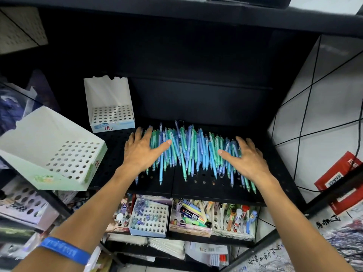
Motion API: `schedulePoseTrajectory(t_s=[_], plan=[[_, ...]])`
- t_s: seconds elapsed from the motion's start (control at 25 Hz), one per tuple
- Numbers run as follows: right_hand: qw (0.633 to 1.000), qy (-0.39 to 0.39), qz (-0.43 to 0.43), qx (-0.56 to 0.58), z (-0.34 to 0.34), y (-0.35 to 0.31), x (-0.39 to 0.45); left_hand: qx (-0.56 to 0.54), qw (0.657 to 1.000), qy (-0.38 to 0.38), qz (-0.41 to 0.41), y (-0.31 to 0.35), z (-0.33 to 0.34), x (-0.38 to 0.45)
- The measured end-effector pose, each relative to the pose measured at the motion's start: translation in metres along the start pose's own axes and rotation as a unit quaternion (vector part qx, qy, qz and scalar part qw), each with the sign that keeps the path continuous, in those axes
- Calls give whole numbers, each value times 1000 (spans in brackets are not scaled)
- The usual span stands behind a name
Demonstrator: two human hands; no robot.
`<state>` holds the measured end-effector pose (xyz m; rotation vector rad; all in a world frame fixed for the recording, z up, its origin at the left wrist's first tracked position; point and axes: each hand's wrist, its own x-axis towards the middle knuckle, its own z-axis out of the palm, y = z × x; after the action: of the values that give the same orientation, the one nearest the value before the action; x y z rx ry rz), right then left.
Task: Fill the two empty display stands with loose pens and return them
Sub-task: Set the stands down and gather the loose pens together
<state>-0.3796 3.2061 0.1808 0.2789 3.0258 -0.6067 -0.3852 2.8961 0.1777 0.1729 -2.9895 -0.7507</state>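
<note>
Here both white stands (112, 114) (64, 154) read "1元".

Two bare forearms show, with no sleeves reaching as far as the view goes. The left forearm carries a blue wristband (64, 250), a smooth flat band that looks like silicone, with a row of paler raised or printed lettering along it, too blurred to read. The left hand (142, 152) and the right hand (246, 157) wear no gloves, rings or watch. Fingernails are short and unpainted.
</note>
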Motion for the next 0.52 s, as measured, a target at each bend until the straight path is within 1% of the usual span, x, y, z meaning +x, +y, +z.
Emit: schedulePoseTrajectory(t_s=[0.16,0.2,0.28,0.4,0.44,0.52], plan=[[999,9,18,31,-8,11,12,61,992,41,103,37,-2,34],[999,10,22,42,-8,14,14,78,990,46,110,51,0,46],[999,11,20,41,-6,20,18,108,991,37,75,75,4,68],[999,17,-8,44,-1,25,20,140,989,-40,-9,93,9,93],[999,14,-17,50,1,26,19,137,989,-50,-26,94,12,99],[997,7,-29,70,3,29,17,125,990,-46,-41,91,17,105]])
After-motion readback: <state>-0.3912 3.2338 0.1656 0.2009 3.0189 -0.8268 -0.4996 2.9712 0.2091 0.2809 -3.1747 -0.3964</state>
